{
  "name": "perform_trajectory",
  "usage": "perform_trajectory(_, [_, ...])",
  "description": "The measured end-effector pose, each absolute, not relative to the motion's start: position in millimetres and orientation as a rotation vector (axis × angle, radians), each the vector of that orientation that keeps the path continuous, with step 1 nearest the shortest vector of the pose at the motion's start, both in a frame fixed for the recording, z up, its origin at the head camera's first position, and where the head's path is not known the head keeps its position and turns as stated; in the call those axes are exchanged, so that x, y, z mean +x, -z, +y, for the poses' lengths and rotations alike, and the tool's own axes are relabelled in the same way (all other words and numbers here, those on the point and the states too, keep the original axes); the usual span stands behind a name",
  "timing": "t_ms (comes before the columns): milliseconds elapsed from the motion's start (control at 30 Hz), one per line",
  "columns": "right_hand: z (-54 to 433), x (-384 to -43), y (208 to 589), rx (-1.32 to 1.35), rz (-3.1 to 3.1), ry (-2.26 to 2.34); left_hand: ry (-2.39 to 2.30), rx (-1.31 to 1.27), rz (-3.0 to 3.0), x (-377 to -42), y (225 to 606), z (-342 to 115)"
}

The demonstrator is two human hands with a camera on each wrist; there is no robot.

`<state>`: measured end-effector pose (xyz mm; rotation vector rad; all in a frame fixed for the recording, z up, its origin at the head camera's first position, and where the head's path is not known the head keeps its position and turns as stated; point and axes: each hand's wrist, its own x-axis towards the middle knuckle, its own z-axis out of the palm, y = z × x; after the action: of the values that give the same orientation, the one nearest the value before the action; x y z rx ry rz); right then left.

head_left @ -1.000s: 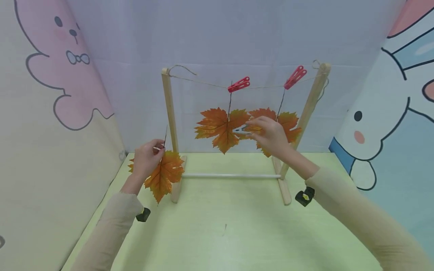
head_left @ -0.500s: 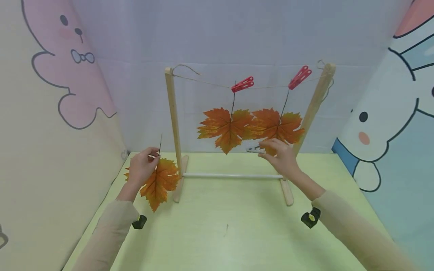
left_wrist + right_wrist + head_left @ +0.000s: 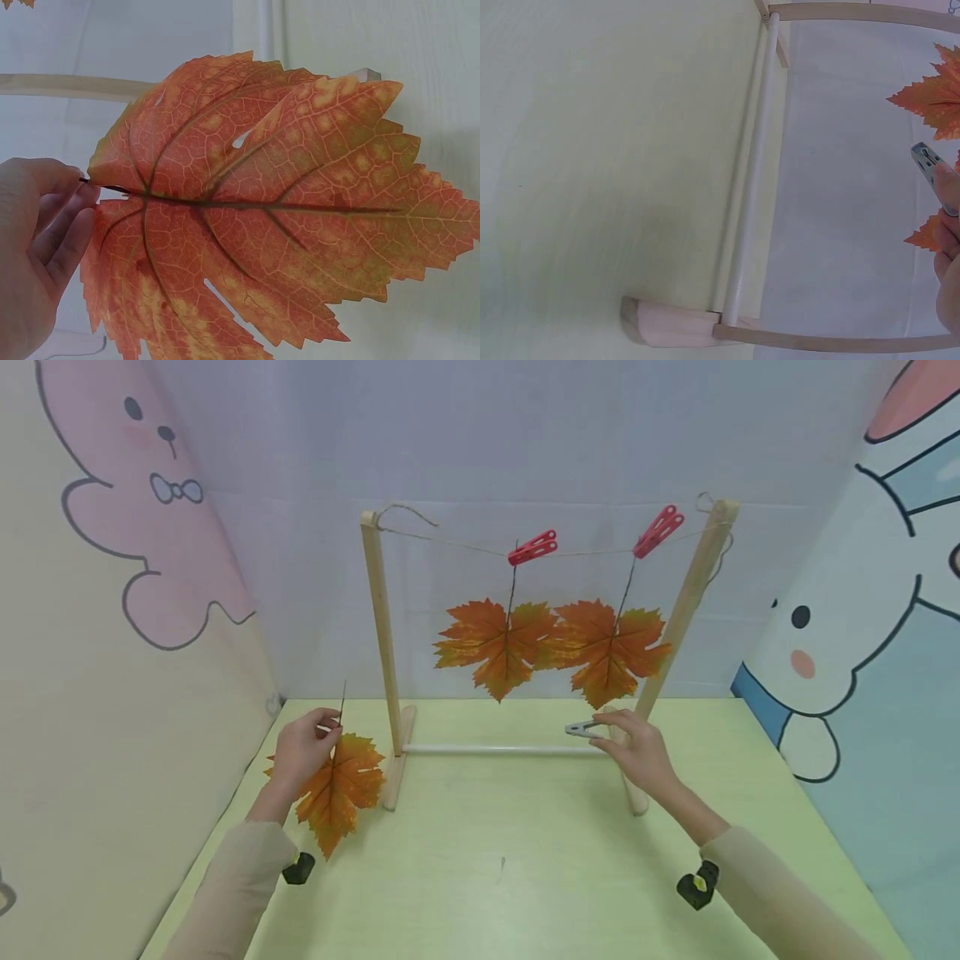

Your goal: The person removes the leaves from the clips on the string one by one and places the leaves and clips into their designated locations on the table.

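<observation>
My left hand [image 3: 303, 750] pinches the dark stem of an orange maple leaf [image 3: 341, 787], which hangs point down left of the wooden frame. In the left wrist view this leaf [image 3: 255, 202] fills most of the picture, its stem between thumb and finger. A pale grey clothespin [image 3: 581, 728] is pinched in my right hand [image 3: 637, 750], below the hanging leaves and in front of the frame's right side. Two more maple leaves, one in the middle [image 3: 498, 643] and one at right [image 3: 611, 647], hang by their stems from red clothespins [image 3: 532, 547] on the string.
The string [image 3: 442, 539] runs between two wooden posts, left [image 3: 381, 627] and right [image 3: 693, 585]. A white rod [image 3: 495, 749] joins their feet low down. The frame stands on a pale green table [image 3: 465, 893] between walls with cartoon animals.
Both hands have come down: the left with its leaf, moving slightly left, and the right with the grey clothespin, away from the hanging leaves and slightly right.
</observation>
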<state>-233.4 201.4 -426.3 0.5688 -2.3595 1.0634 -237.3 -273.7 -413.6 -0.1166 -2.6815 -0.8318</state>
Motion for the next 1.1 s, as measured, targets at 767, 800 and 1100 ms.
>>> perform_trajectory(767, [219.2,-211.9,475.2,0.447,-2.403,-1.053,0.913,-0.063,-2.861,-227.3,444.8,-308.2])
perform_trajectory(800, [219.0,-211.6,476.5,0.451,-2.400,-1.052,0.912,-0.062,-2.870,-227.5,446.5,-309.2])
perform_trajectory(1100, [219.4,-205.9,487.9,0.444,-2.403,-1.049,0.920,-0.084,-2.927,-228.2,457.6,-313.1])
